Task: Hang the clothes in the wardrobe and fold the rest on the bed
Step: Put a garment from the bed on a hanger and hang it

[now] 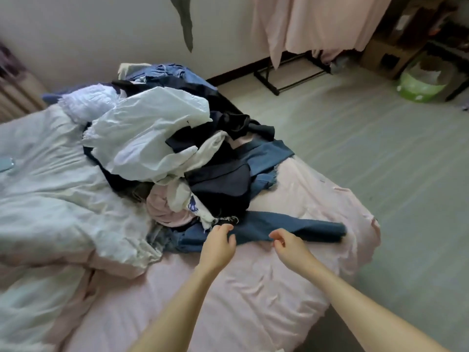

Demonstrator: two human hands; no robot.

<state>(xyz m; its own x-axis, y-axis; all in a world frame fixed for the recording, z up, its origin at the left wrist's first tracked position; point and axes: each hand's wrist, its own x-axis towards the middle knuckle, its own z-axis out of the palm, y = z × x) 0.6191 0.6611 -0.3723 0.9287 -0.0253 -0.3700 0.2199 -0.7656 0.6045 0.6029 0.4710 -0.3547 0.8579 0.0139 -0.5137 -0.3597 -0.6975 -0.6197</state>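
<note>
Two bare forearms, nearest the camera, reaching over the foot of the bed (pixel 253 288).

Left hand (pixel 218 246): fingers curled, pinching the near edge of a blue denim garment (pixel 291 228).

Right hand (pixel 286 243): fingers curled at the same near edge, just beside the left; appears to pinch the cloth, though the contact is small.

Blue denim garment: one, lying flat across the pink sheet, one end running toward the right edge of the bed, the other tucked under the pile.

Pile of clothes (pixel 162 138): one heap, mid-bed, just beyond the hands; white, navy, blue and pink pieces tangled, individual count not tellable. Its far side reaches the wall end of the bed.

Duvet (pixel 50 199): one, pale, bunched along the left.

Open room: bare pink sheet between the forearms and to the right corner; grey floor (pixel 380 148) open to the right of the bed.

Beyond: one black-framed rack (pixel 286 77) draped in pink cloth, one green bin (pixel 421 85), one cardboard box (pixel 385 54).
</note>
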